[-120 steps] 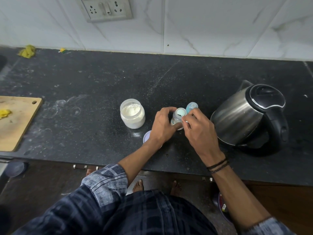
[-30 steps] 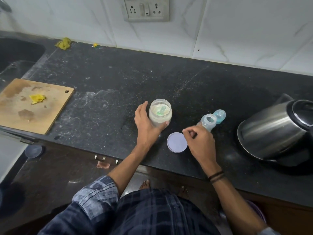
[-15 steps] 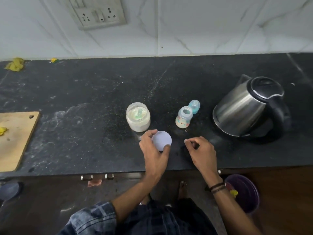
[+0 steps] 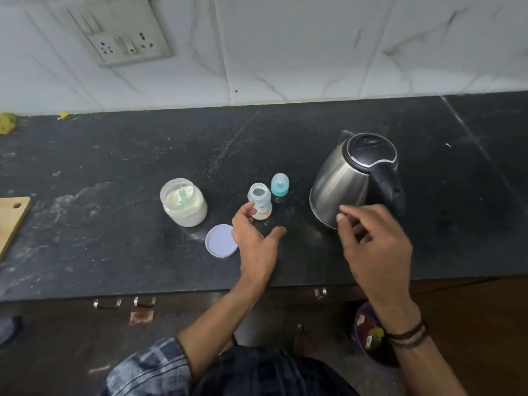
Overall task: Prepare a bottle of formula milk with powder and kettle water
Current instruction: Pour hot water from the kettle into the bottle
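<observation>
A small open baby bottle (image 4: 259, 202) with a printed pattern stands on the black counter (image 4: 114, 167). Its blue teat cap (image 4: 280, 184) stands just behind it. To the left is an open jar of white powder (image 4: 184, 206) with a green scoop lying in it. The jar's pale lilac lid (image 4: 220, 240) lies flat in front. A steel kettle (image 4: 347, 178) with a black lid and handle stands to the right. My left hand (image 4: 255, 244) hovers open just in front of the bottle, fingertips near its base. My right hand (image 4: 374, 247) is raised in front of the kettle, fingers loosely curled, holding nothing.
A wooden chopping board (image 4: 11, 221) juts in at the left edge. A wall socket plate (image 4: 125, 38) sits on the tiled wall behind. A purple bin (image 4: 371, 338) stands on the floor below the counter's front edge. Yellow scraps (image 4: 7, 122) lie at the counter's back left.
My left hand has left the lilac lid and moved right towards the bottle. My right hand has risen from the counter towards the kettle.
</observation>
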The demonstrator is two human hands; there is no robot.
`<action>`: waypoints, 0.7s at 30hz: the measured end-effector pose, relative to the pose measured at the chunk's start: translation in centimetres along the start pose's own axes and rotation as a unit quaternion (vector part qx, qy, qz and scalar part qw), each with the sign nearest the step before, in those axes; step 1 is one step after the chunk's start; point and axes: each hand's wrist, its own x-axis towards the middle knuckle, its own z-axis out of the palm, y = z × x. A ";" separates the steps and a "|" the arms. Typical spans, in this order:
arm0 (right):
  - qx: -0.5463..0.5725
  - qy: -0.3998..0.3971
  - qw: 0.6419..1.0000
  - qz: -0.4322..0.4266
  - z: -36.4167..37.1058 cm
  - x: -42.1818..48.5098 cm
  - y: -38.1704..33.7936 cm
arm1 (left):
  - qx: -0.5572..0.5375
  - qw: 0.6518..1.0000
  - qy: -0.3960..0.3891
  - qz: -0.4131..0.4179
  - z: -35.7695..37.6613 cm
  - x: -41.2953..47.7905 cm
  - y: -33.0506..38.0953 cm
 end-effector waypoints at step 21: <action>0.291 0.064 0.904 0.308 1.4 2.9 5.5 | 0.064 0.993 0.098 0.015 3.1 1.8 1.7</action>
